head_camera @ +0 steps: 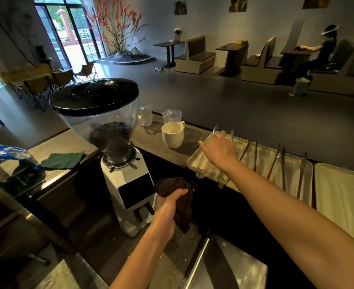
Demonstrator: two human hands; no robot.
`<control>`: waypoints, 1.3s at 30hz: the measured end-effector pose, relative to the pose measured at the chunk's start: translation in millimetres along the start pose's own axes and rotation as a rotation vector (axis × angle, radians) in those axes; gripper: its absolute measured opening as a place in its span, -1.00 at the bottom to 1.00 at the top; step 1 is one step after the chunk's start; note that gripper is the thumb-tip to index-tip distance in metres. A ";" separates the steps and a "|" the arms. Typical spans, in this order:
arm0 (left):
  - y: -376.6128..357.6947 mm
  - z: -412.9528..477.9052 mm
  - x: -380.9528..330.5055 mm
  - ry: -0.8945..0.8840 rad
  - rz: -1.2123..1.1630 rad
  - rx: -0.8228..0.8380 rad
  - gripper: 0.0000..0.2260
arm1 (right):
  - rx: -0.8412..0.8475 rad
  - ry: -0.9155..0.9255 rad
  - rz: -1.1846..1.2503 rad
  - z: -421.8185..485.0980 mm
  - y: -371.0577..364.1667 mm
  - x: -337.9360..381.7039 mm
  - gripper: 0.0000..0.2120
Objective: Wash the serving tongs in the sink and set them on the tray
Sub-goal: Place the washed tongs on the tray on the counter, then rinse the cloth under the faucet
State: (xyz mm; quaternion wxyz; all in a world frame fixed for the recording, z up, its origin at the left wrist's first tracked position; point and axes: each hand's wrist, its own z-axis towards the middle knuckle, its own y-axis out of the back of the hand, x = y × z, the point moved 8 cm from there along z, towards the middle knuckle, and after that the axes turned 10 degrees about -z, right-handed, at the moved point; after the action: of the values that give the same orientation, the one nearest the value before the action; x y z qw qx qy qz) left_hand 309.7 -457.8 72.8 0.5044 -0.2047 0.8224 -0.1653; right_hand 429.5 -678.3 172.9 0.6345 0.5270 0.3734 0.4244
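Note:
My right hand (220,151) reaches over the left end of a metal tray (192,161) on the counter, thumb spread out to the left. It lies over a pair of shiny serving tongs (201,163); the tips stick out beyond my fingers, which are hidden from view. Several more tongs (282,163), some with red grips, lie side by side further right on the same tray. My left hand (167,205) grips a bunched dark brown cloth (172,185) above the counter, just left of the steel sink (234,268).
A white coffee grinder (128,184) with a bean hopper stands close to my left hand. A white mug (173,133) and two clear glasses sit behind the tray. A second pale tray (342,195) lies at the far right. A green cloth (63,160) lies at the left.

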 end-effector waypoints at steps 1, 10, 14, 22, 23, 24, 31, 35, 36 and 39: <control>1.7 0.9 -0.7 -0.005 -0.005 0.004 -0.56 | -0.025 0.014 0.020 -6.9 5.3 0.4 -0.42; 34.5 -26.9 -12.2 -0.051 -0.031 0.077 -0.71 | -0.013 0.302 0.429 -120.5 15.2 50.5 -0.74; 77.9 -47.9 -18.9 -0.093 -0.015 -0.021 -0.75 | 0.043 0.372 0.609 -169.8 6.4 90.9 -0.77; 202.3 -98.8 -28.7 -0.121 -0.045 -0.225 -0.67 | 0.220 0.641 0.714 -268.0 -21.8 207.5 -0.79; 220.8 -106.0 -30.3 -0.135 -0.042 -0.266 -0.67 | 0.237 0.680 0.720 -280.9 -23.6 222.3 -0.80; 238.6 -113.9 -32.8 -0.153 -0.043 -0.299 -0.68 | 0.260 0.714 0.734 -293.7 -24.8 236.8 -0.80; 343.5 -164.3 -47.4 -0.184 -0.126 -0.489 -0.84 | 0.442 0.873 0.735 -376.2 -30.7 331.0 -0.74; 398.7 -200.1 -49.1 -0.155 -0.168 -0.612 -0.87 | 0.470 0.961 0.758 -426.2 -26.6 377.8 -0.77; 412.7 -208.4 -48.8 -0.154 -0.206 -0.658 -0.86 | 0.473 0.978 0.787 -438.5 -27.4 388.6 -0.76; 447.5 -231.6 -50.0 -0.150 -0.263 -0.652 -0.83 | 0.540 1.023 0.808 -479.2 -33.6 417.8 -0.69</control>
State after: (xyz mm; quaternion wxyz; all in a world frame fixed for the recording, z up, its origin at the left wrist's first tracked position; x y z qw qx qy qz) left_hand 46.2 -31.9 -2.1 0.4458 -0.4705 0.7594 0.0575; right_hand 143.7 -123.0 49.4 0.0190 0.4977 0.4924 0.7138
